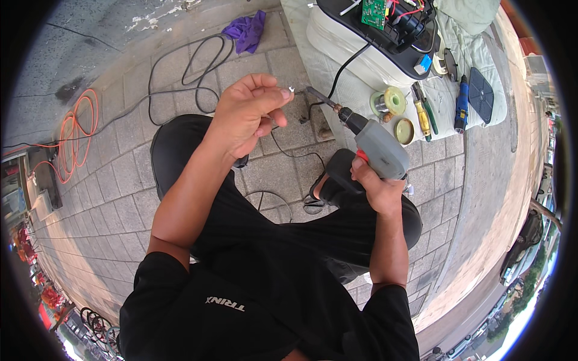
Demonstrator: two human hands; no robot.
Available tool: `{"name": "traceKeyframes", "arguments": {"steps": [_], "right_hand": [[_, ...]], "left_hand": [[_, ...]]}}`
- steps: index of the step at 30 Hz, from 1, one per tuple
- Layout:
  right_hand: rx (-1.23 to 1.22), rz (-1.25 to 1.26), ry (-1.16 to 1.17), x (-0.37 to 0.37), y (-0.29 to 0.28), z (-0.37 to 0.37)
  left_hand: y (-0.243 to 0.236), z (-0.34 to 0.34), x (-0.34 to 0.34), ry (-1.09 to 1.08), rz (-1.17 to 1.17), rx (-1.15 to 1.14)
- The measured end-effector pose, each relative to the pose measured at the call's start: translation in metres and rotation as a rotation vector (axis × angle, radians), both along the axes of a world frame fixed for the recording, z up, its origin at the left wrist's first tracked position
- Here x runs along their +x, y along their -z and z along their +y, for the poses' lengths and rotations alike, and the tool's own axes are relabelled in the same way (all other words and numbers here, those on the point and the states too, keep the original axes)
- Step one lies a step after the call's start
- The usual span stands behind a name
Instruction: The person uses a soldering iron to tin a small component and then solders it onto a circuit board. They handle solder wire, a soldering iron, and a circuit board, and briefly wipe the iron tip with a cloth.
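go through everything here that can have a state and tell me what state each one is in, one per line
Left hand: raised, fingertips pinching a tiny pale piece.
Right hand: closed around the grip of the grey pistol-shaped soldering gun, tip pointed at the pinched piece.
White appliance with black top: opened, green circuit board exposed.
Small round tin: open.
Orange cable: loosely coiled on the paving.

Grey soldering gun (373, 150), tip toward pinched wire end (291, 90)

Left of the hands, an orange cable (72, 135) lies coiled on the paving, with a black cable (180, 78) looped nearer and a purple rag (245, 30) beyond it. Up right of the hands, a solder spool (394, 99), a yellow-handled screwdriver (423, 117) and a blue tool (462, 102) rest on a pale cloth (475, 54).
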State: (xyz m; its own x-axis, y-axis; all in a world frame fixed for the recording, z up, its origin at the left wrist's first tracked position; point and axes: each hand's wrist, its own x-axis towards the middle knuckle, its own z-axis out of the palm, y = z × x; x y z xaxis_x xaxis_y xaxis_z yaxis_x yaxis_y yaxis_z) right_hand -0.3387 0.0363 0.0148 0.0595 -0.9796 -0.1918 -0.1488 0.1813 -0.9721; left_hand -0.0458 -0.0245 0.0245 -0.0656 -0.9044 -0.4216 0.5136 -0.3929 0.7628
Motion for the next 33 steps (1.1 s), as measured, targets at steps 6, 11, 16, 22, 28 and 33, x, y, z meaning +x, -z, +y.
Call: {"name": "traceKeyframes", "arguments": {"steps": [6, 11, 16, 22, 28, 33], "right_hand": [[-0.048, 0.044, -0.074, -0.0022, 0.0048, 0.0008], [-0.043, 0.037, -0.064, -0.0029, 0.0063, 0.0014], [-0.049, 0.053, -0.063, -0.0005, 0.0025, 0.0006], [-0.039, 0.058, -0.033, 0.0000, 0.0028, 0.0005], [-0.064, 0.048, -0.060, -0.0026, 0.0046, 0.0013], [-0.041, 0.056, -0.051, 0.0002, 0.0024, 0.0018]], "left_hand": [[0.0001, -0.0009, -0.0004, 0.000, 0.001, 0.006], [0.0012, -0.0006, -0.0008, -0.004, 0.009, 0.001], [0.0007, -0.0004, -0.0008, -0.003, 0.011, 0.002], [0.0018, 0.0002, 0.0006, -0.001, 0.020, -0.007], [-0.0003, -0.0002, -0.0009, -0.004, 0.018, 0.001], [-0.0001, 0.0000, -0.0008, -0.010, 0.022, 0.005]]}}
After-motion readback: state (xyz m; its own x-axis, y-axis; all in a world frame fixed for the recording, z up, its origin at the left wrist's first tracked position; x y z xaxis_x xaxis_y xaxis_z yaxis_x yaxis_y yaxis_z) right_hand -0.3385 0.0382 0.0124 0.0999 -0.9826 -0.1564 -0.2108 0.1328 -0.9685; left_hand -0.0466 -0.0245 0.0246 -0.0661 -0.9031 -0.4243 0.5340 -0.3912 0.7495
